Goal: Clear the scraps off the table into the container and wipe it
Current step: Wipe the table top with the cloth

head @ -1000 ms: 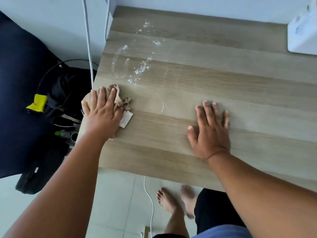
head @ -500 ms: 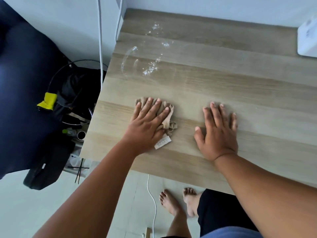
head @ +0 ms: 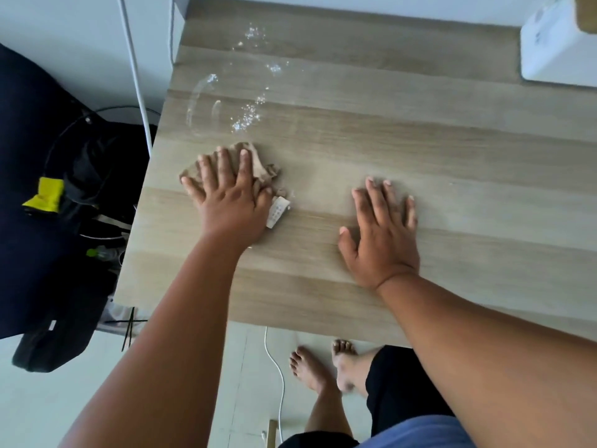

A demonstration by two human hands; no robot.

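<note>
My left hand (head: 230, 192) lies flat with straight fingers on a crumpled beige cloth (head: 263, 168), pressing it onto the wooden table (head: 452, 176). A white label (head: 277, 215) sticks out from the cloth beside my thumb. Just beyond the cloth, wet streaks and droplets (head: 245, 118) glisten on the table's far left part. My right hand (head: 379, 232) rests palm down on the bare wood to the right, fingers straight, holding nothing. No container for scraps shows.
A white box (head: 559, 46) stands at the table's far right corner. Left of the table, a dark bag (head: 64, 221) with a yellow tag, cables and small bottles sit on the floor. My bare feet (head: 323, 370) stand under the near edge.
My left hand slid the cloth from the table's left edge to the right, then back a little leftward and away from me. My right hand stayed planted.
</note>
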